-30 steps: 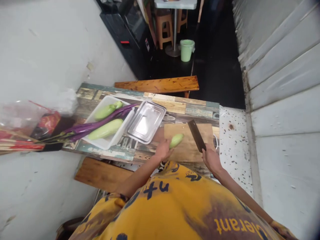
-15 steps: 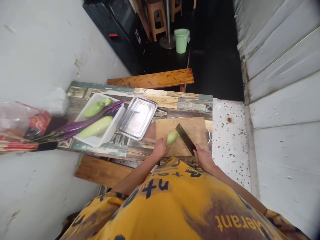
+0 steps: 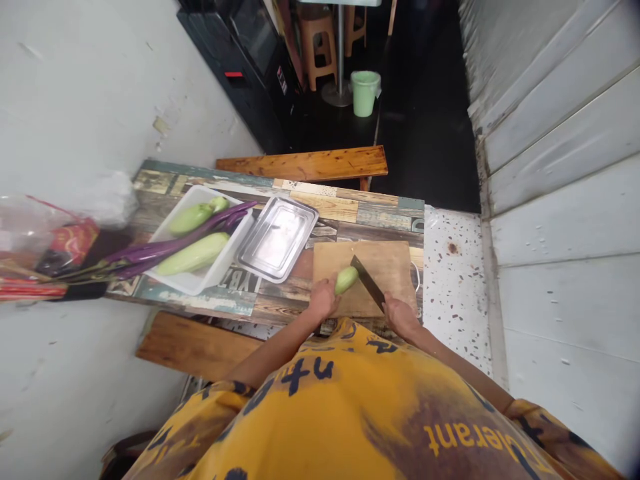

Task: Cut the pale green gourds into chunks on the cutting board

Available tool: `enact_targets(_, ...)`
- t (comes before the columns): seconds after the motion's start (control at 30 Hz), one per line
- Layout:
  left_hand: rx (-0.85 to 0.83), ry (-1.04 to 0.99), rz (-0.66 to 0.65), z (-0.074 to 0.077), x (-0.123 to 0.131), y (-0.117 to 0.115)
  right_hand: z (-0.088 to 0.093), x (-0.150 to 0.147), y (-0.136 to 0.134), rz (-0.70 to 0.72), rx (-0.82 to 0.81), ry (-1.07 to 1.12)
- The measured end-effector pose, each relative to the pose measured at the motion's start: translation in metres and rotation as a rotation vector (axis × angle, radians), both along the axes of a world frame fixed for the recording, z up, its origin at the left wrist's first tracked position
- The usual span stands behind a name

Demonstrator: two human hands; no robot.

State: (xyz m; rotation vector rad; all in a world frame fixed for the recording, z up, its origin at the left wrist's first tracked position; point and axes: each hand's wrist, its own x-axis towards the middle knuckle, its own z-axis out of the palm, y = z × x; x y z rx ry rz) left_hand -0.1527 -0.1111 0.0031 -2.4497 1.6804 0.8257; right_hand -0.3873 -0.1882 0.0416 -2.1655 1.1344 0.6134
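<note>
On the wooden cutting board (image 3: 385,267) lies a pale green squash (image 3: 346,280), its left end gripped by my left hand (image 3: 324,297). My right hand (image 3: 400,316) is closed round the handle of a dark kitchen knife (image 3: 369,283). The blade slants across the board, its far end close against the squash's right tip; whether it has cut in I cannot tell. Left of the board sits a shallow metal tray (image 3: 277,240). Beyond it, a white plastic tub (image 3: 240,250) holds green squashes (image 3: 194,253) and long purple eggplants (image 3: 175,247), whose stems reach over the rim.
The wood-patterned table (image 3: 295,297) has a bench (image 3: 305,163) at its far side and another (image 3: 195,343) at the near side. Packets (image 3: 73,243) lie at its left end by the wall. A green bin (image 3: 365,93) and stools stand on the dark floor.
The knife has shifted left, and its blade is now closer to the squash's right end. My left hand keeps its grip. The whole view has tilted slightly.
</note>
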Motion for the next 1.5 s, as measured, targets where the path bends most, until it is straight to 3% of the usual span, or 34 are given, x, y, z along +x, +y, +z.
enact_targets(0.1, -0.099, 0.213, 0.209, -0.003, 0.007, 0.001, -0.014, -0.004, 0.003, -0.032, 0.000, -0.007)
enact_targets(0.3, -0.308, 1.162, 1.219, 0.000, 0.007, -0.013, -0.018, -0.010, -0.006, -0.137, -0.016, -0.058)
enact_targets(0.4, -0.305, 1.280, 1.665, 0.004, -0.004, -0.021, -0.008, -0.006, -0.011, -0.141, -0.026, -0.036)
enact_targets(0.47, -0.317, 1.267, 1.802, 0.006, -0.013, -0.022, 0.001, -0.004, -0.010, -0.147, -0.040, -0.028)
enact_targets(0.57, -0.328, 1.282, 1.835, 0.008, -0.022, -0.023, 0.015, -0.003, -0.005, -0.137, -0.048, -0.033)
enact_targets(0.63, -0.243, 1.280, 1.841, 0.008, -0.026, -0.027, 0.020, -0.003, -0.002, -0.124, -0.046, -0.033)
enact_targets(0.77, -0.028, 1.131, 1.674, 0.008, -0.033, -0.039, 0.018, -0.005, 0.001, -0.101, -0.038, -0.014)
enact_targets(0.9, 0.096, 0.905, 1.226, 0.018, -0.027, -0.024, 0.005, -0.012, 0.002, -0.112, -0.054, -0.015)
enact_targets(1.0, 0.002, 0.640, 0.692, 0.028, -0.006, -0.005, -0.003, -0.020, 0.006, -0.159, -0.058, -0.023)
enact_targets(1.1, -0.141, 0.177, 0.004, 0.029, 0.021, -0.001, -0.005, -0.027, 0.010, -0.176, -0.048, -0.012)
enact_targets(1.17, -0.091, -0.078, -0.282, 0.024, 0.031, -0.005, -0.002, -0.028, 0.012, -0.176, -0.012, 0.002)
enact_targets(1.27, 0.027, -0.205, -0.363, 0.018, 0.028, -0.007, 0.009, -0.024, 0.013, -0.184, 0.056, 0.034)
enact_targets(1.5, 0.055, -0.219, -0.165, 0.013, -0.002, 0.012, 0.027, -0.018, 0.013, -0.186, 0.083, 0.070)
